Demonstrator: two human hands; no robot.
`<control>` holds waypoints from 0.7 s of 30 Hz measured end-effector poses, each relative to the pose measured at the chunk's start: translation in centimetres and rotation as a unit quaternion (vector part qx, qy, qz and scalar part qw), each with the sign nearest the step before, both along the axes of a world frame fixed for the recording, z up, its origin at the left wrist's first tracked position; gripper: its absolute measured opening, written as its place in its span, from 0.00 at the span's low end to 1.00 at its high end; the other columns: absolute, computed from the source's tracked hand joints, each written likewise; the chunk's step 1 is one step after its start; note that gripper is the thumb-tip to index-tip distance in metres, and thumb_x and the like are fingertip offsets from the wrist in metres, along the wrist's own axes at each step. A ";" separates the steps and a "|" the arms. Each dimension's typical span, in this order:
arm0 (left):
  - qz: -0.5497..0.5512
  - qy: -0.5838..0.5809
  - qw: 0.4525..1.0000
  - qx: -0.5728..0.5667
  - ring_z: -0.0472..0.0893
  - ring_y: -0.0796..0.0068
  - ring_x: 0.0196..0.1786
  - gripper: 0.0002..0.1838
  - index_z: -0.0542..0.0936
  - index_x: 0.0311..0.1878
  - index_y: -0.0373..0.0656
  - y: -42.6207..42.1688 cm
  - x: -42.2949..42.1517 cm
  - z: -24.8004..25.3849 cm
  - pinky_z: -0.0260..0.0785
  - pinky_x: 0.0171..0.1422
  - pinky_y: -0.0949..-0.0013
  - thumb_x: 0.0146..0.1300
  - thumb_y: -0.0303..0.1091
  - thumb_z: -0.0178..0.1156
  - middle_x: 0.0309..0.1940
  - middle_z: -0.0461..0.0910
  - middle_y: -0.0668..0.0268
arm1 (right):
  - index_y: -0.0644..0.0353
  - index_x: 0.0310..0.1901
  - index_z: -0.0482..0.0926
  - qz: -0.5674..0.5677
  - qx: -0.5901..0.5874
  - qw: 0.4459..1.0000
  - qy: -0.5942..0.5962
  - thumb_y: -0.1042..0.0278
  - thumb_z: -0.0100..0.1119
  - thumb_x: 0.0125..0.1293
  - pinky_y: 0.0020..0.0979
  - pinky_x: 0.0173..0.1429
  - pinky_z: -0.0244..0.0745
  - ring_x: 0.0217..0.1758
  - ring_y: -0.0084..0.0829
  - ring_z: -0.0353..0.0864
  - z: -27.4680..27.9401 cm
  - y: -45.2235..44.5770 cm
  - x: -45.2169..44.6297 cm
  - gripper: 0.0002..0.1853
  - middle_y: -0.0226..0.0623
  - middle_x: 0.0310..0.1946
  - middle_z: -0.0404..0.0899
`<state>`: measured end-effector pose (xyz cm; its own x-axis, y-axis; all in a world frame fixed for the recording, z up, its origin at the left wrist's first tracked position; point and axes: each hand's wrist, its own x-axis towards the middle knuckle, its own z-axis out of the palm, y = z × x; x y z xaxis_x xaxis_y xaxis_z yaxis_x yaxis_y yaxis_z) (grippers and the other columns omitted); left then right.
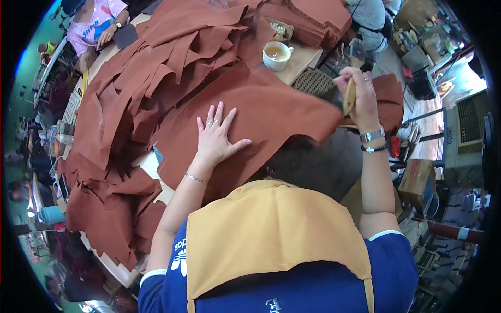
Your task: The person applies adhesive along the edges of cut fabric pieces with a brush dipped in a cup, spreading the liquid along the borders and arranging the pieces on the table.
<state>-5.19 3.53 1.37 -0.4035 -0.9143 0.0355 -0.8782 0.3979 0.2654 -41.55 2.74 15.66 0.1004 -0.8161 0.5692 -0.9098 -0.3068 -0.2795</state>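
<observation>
Fingers [228, 120] of the left hand [215, 142] lie spread on a broad rust-brown, cloth-like sheet [276, 109], right of heaped matching pieces [148, 70]. Beside its right end, the right hand [364, 101] clasps its fingers round a tan-handled tool [349, 97].

A single camera worn on the person's head is looking forward and steeply down, over the chest, so that the yellow apron [276, 224] and blue shirt [394, 266] are filling the lower middle at close range. Both arms are stretching away from the lens, bringing the left hand [219, 138] near the centre and the right hand [368, 107] to the upper right. The view is also taking in the reddish-brown sheets [120, 104] ahead and leftward, with another person [96, 23] sitting farther off. Its wide lens is bending the surroundings toward dark, curved side borders.
</observation>
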 end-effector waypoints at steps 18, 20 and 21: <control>0.121 -0.007 0.993 0.012 0.45 0.48 0.84 0.52 0.60 0.80 0.56 2.6 2.5 0.3 0.38 0.78 0.27 0.57 0.74 0.60 0.82 0.48 0.54 | 0.53 0.42 0.91 0.061 0.195 0.973 -0.107 0.41 0.72 0.58 0.37 0.52 0.81 0.43 0.38 0.90 -8.6 -19.3 1.5 0.23 0.40 0.37 0.90; 0.121 -0.007 0.992 0.015 0.45 0.48 0.84 0.52 0.60 0.80 0.56 2.8 2.8 0.5 0.39 0.78 0.27 0.57 0.74 0.60 0.82 0.48 0.54 | 0.53 0.43 0.90 0.085 0.190 0.960 -0.185 0.45 0.72 0.61 0.34 0.51 0.81 0.43 0.34 0.90 -7.7 -18.5 1.0 0.20 0.40 0.40 0.90; 0.122 -0.010 0.992 0.017 0.45 0.47 0.84 0.52 0.60 0.80 0.56 3.0 3.1 0.5 0.39 0.78 0.27 0.57 0.74 0.59 0.82 0.48 0.54 | 0.54 0.44 0.90 0.114 0.177 0.954 -0.213 0.48 0.72 0.62 0.34 0.51 0.81 0.42 0.34 0.90 -6.9 -17.7 0.9 0.18 0.39 0.40 0.90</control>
